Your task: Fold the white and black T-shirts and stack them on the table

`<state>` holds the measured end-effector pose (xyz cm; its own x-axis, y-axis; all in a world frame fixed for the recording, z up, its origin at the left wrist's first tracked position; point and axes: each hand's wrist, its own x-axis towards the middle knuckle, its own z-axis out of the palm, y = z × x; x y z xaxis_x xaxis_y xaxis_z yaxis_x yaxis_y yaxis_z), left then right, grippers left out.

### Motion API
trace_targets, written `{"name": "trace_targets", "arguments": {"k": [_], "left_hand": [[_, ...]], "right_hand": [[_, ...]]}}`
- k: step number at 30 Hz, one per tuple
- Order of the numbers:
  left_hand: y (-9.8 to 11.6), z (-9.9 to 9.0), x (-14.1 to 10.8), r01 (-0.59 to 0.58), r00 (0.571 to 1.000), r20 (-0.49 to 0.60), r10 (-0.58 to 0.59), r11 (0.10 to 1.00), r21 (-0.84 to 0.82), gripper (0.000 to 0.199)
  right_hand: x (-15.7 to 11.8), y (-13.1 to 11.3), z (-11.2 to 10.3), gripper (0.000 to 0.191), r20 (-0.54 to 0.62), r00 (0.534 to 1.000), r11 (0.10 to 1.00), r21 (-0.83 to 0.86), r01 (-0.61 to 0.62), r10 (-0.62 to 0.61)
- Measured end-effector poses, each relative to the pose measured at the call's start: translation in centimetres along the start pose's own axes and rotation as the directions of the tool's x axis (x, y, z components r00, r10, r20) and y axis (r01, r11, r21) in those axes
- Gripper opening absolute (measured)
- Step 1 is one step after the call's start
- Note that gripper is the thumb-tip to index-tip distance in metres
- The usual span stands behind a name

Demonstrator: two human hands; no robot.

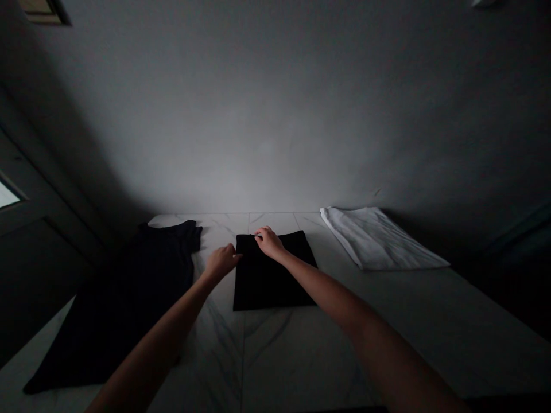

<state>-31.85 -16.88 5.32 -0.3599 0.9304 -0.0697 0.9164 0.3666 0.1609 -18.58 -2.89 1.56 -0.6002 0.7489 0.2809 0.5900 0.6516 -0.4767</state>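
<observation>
A black garment (pixel 275 281), folded into a near square, lies flat on the marble-patterned surface straight ahead of me. My left hand (pixel 221 261) is closed at its left edge, with thumb and fingertips pinching the cloth near the upper left corner. Along the far edge, my right hand (pixel 270 242) has its fingers pinched together on the fabric, left of the middle. The dim light hides the garment's seams and details, so its exact kind cannot be made out.
At the left a dark short-sleeved shirt (pixel 142 287) lies spread out, partly under my left forearm. A folded light grey cloth (pixel 379 238) rests at the back right. Behind the marble-patterned surface (pixel 293 355) rises a plain wall (pixel 267 115). A door (pixel 38 229) stands at far left.
</observation>
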Motion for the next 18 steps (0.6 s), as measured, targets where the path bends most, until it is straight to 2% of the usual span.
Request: {"name": "trace_targets", "arguments": {"k": [3,5,7,9,11,13,16,18], "left_hand": [[1.4,-0.2,3.8,0.099,0.992,-0.076,-0.101,0.995,-0.028,0.048],[2.6,0.8,5.2,0.128,0.971,-0.197,-0.134,0.991,-0.039,0.055],[3.6,2.7,5.6,0.056,0.949,-0.309,-0.062,0.998,-0.029,0.058],[4.2,4.9,5.5,-0.07,0.945,-0.322,0.063,0.997,-0.011,0.059],[4.1,6.6,5.3,-0.145,0.953,-0.271,0.134,0.989,-0.021,0.061],[3.6,7.4,5.2,-0.132,0.964,-0.24,0.114,0.989,-0.06,0.063],[2.3,7.1,5.2,-0.078,0.958,-0.285,0.043,0.99,-0.114,0.068],[1.5,6.3,5.3,-0.01,0.95,-0.308,-0.056,0.978,-0.209,0.066]], "right_hand": [[-3.9,2.7,-1.9,0.034,0.023,0.999,0.993,-0.114,-0.038,0.041],[-6.3,4.7,-2.8,0.045,-0.007,0.997,0.98,-0.187,-0.071,0.071],[-8.4,6.6,-3.4,0.055,-0.039,0.994,0.964,-0.243,-0.111,0.105],[-9.9,8.2,-3.6,0.061,-0.032,0.987,0.95,-0.267,-0.162,0.159],[-10.8,9.4,-3.6,0.063,-0.008,0.977,0.943,-0.262,-0.207,0.212],[-11.2,10.1,-3.8,0.063,0.003,0.972,0.945,-0.236,-0.229,0.236],[-10.7,10.6,-4.6,0.058,-0.049,0.956,0.942,-0.165,-0.294,0.29],[-9.7,10.8,-5.5,0.05,-0.103,0.919,0.912,-0.121,-0.392,0.381]]}}
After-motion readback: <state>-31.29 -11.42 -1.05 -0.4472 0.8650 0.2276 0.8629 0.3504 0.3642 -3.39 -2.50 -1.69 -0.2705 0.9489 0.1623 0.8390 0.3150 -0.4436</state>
